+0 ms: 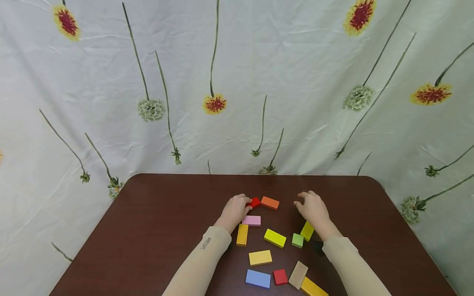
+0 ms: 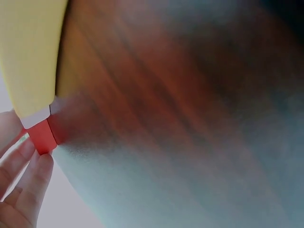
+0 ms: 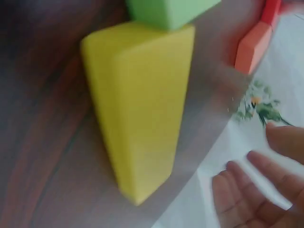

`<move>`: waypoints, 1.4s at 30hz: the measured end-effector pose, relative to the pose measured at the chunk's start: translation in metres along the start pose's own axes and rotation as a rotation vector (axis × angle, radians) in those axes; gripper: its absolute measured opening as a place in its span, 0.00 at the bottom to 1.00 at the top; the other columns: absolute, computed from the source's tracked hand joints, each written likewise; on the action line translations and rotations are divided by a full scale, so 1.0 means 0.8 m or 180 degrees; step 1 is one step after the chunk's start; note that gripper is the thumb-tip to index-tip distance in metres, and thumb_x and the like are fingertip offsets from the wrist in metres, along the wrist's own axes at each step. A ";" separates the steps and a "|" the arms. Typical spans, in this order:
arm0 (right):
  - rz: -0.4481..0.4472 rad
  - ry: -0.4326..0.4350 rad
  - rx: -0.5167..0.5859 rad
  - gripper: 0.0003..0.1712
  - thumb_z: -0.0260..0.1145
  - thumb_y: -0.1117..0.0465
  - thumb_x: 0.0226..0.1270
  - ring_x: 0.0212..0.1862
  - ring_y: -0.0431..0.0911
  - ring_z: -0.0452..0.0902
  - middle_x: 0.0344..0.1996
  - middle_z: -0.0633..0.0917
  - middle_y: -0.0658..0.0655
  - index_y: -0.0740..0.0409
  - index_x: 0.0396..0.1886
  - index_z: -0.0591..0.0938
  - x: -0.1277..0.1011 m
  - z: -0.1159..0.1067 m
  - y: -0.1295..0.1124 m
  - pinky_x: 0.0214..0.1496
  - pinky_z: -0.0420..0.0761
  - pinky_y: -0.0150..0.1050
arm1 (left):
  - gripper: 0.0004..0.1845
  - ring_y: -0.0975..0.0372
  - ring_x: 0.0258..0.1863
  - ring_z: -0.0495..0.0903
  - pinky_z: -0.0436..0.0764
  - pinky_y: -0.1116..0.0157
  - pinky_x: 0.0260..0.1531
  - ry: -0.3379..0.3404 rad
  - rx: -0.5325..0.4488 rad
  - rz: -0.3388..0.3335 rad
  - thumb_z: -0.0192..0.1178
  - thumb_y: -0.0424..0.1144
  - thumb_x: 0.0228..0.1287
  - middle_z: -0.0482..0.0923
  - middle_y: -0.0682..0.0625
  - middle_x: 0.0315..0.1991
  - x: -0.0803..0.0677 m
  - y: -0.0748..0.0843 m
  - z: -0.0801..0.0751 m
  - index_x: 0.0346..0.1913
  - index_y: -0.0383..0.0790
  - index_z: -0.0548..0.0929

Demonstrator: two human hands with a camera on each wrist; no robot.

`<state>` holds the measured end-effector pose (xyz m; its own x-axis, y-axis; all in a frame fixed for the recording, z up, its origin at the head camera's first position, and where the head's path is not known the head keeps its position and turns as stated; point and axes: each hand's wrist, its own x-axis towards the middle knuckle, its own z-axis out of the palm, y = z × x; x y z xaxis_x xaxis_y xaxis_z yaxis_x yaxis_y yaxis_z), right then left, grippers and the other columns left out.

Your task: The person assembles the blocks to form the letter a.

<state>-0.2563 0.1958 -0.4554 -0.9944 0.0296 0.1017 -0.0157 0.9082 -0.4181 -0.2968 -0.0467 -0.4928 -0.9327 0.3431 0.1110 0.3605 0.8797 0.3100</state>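
Note:
At the far side of the block layout, my left hand (image 1: 235,210) pinches a small red block (image 1: 255,202) between thumb and fingers. An orange block (image 1: 270,203) lies just right of it. Nearer the wrist are a pink block (image 1: 252,220) and an orange-yellow block (image 1: 242,235). The left wrist view shows the fingertips on the red block (image 2: 42,137). My right hand (image 1: 314,209) holds nothing, its fingers loosely bent over the table. Below its wrist lies a yellow block (image 3: 137,104), touching a light green block (image 1: 297,240).
Nearer the front of the dark brown table (image 1: 159,230) lie a bright yellow block (image 1: 275,238), a pale yellow one (image 1: 260,257), a blue one (image 1: 258,278), a red one (image 1: 280,277), a tan one (image 1: 298,275) and a golden one (image 1: 314,287). A flowered cloth (image 1: 237,135) hangs behind.

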 end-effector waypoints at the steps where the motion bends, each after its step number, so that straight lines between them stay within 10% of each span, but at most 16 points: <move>1: 0.0092 0.0002 -0.0006 0.20 0.66 0.59 0.61 0.42 0.58 0.78 0.46 0.78 0.69 0.68 0.49 0.80 -0.005 -0.005 0.004 0.43 0.80 0.50 | 0.15 0.58 0.41 0.80 0.79 0.62 0.48 0.0000 0.0010 -0.0005 0.65 0.41 0.58 0.81 0.49 0.43 0.000 0.001 -0.001 0.48 0.42 0.85; 18: 0.1025 -0.0246 0.0212 0.42 0.67 0.52 0.58 0.30 0.59 0.71 0.40 0.66 0.78 0.79 0.55 0.57 -0.064 0.005 0.027 0.35 0.78 0.49 | 0.15 0.59 0.39 0.79 0.80 0.63 0.46 0.0050 0.0004 0.0026 0.65 0.41 0.58 0.81 0.48 0.41 -0.004 0.002 -0.003 0.48 0.41 0.85; 42: 0.0621 -0.0301 0.0150 0.38 0.71 0.54 0.56 0.37 0.55 0.73 0.42 0.76 0.71 0.78 0.54 0.68 -0.045 0.032 -0.001 0.44 0.78 0.50 | 0.16 0.60 0.37 0.79 0.80 0.64 0.44 0.0068 -0.0096 0.0035 0.65 0.40 0.58 0.81 0.49 0.39 -0.003 0.000 -0.002 0.49 0.41 0.85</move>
<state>-0.2234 0.1834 -0.4817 -0.9844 0.1617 -0.0695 0.1754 0.8685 -0.4636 -0.2946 -0.0481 -0.4916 -0.9288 0.3453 0.1345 0.3706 0.8656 0.3368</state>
